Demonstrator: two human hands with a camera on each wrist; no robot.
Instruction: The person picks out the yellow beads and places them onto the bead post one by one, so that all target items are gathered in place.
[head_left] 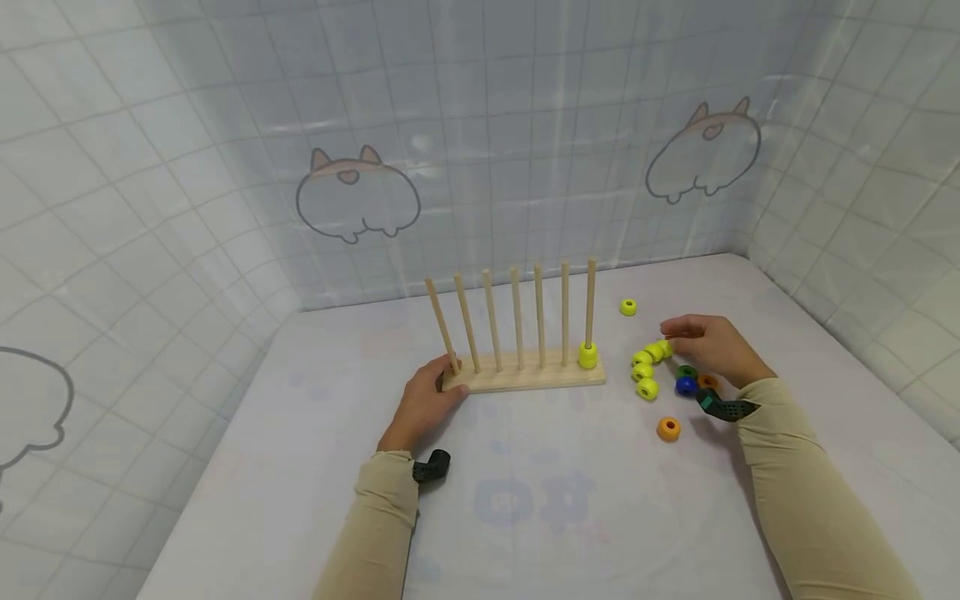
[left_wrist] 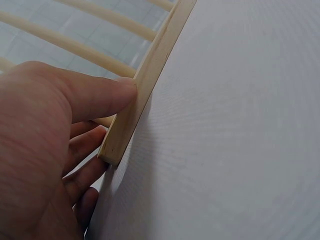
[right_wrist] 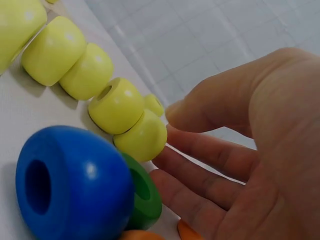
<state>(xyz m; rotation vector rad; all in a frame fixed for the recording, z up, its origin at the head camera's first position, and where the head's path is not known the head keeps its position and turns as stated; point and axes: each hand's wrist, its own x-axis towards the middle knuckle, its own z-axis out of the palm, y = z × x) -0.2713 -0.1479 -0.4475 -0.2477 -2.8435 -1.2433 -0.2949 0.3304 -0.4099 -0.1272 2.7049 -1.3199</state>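
Note:
A wooden peg rack [head_left: 525,375] with several upright rods stands on the table. Yellow beading [head_left: 588,356] sits at the foot of its rightmost rod; whether that is one bead or two I cannot tell. My left hand [head_left: 426,404] grips the rack's left end, thumb on the front edge of the base [left_wrist: 132,107] and fingers behind. To the right lies a curved row of yellow beads [head_left: 642,372]. My right hand [head_left: 712,346] is at the row's far end, its fingertips by the last yellow bead [right_wrist: 142,136], thumb and fingers apart.
Under and beside my right hand lie a blue bead [head_left: 686,387], a green bead [head_left: 687,372] and an orange bead [head_left: 707,382]. Another orange bead [head_left: 669,429] lies nearer me. A lone yellow bead [head_left: 628,307] is farther back. Tile-patterned sheeting [head_left: 480,167] rises behind the table.

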